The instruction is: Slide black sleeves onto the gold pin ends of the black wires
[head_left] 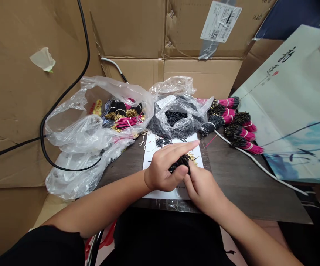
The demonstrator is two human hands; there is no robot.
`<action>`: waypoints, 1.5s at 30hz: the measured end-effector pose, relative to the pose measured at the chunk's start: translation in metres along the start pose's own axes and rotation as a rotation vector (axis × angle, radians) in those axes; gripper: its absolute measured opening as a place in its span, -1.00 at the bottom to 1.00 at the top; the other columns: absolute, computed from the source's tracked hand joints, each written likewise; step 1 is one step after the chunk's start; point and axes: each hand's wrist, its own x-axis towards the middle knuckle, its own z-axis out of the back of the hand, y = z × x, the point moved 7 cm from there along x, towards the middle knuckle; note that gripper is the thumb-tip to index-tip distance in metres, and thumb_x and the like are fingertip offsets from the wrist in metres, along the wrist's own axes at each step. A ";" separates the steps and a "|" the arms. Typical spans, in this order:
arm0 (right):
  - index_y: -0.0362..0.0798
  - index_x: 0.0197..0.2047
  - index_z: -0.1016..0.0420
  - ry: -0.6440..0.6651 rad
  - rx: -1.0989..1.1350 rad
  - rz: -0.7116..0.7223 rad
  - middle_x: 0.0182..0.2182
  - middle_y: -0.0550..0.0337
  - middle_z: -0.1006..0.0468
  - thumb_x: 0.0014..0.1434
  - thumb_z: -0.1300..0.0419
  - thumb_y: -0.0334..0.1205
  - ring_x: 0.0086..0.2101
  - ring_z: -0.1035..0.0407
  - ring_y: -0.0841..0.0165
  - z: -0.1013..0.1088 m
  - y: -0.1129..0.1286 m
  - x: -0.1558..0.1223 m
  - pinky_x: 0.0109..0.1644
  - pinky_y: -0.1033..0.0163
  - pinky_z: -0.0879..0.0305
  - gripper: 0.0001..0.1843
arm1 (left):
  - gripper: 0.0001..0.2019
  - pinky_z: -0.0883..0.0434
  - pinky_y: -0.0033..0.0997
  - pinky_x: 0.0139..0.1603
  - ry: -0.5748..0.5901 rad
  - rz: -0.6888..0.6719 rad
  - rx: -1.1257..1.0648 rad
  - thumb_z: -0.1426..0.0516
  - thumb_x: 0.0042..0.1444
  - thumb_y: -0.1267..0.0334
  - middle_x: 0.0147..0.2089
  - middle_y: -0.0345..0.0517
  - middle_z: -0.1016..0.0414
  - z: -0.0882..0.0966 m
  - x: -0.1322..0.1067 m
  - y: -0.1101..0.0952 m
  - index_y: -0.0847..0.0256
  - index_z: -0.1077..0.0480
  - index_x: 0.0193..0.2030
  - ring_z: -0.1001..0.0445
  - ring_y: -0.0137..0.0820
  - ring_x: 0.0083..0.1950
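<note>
My left hand (164, 170) and my right hand (201, 189) meet over a white printed sheet (151, 157) on a dark tabletop (248, 181). Both grip a bundle of black wires (180, 163) with gold-coloured tips (191, 159) fanning out beyond it. My left index finger lies stretched across the top. Beyond the sheet sits a plastic bag of loose black wire pieces (176, 118). To its left, a clear plastic bag (71, 129) holds pink and black wire bundles (126, 122). Several bound pink-and-black bundles (232, 123) lie to the right.
Cardboard sheets (132, 33) stand behind and left of the tabletop. A thick black cable (65, 92) runs down the left side, and a white cable (254, 164) crosses the tabletop's right part. A pale printed paper bag (295, 111) leans at the right.
</note>
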 end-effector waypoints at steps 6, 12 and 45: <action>-0.07 -0.28 -0.23 -0.133 -0.490 -0.213 -0.56 0.12 -0.45 0.31 0.12 -0.03 -0.56 -0.36 0.28 0.043 -0.065 -0.028 -0.51 0.27 -0.03 -0.70 | -0.26 -0.10 -0.06 0.40 0.014 0.077 -0.029 0.17 0.23 -0.17 0.43 0.11 0.17 0.005 0.006 0.012 0.26 0.16 0.41 0.04 -0.14 0.43; -0.19 -0.22 -0.28 -0.087 -0.988 -0.499 -0.59 -0.03 -0.43 0.33 0.22 -0.02 -0.58 -0.38 0.15 0.083 -0.143 -0.071 -0.55 0.21 0.06 -0.56 | -0.41 -0.03 -0.02 0.41 0.084 0.103 0.021 0.13 0.27 -0.04 0.42 0.07 0.13 -0.002 0.005 0.017 0.23 -0.05 0.35 0.03 -0.17 0.42; -0.17 -0.11 -0.31 -0.101 -1.173 -0.351 -0.31 -0.12 -0.40 0.25 0.14 0.18 -0.31 -0.33 0.04 0.098 -0.117 -0.068 -0.44 0.17 0.02 -0.45 | -0.56 -0.10 -0.06 0.38 0.006 0.244 -0.136 0.14 0.28 0.14 0.36 -0.06 -0.06 0.005 0.002 0.035 0.15 -0.28 0.22 -0.15 -0.26 0.33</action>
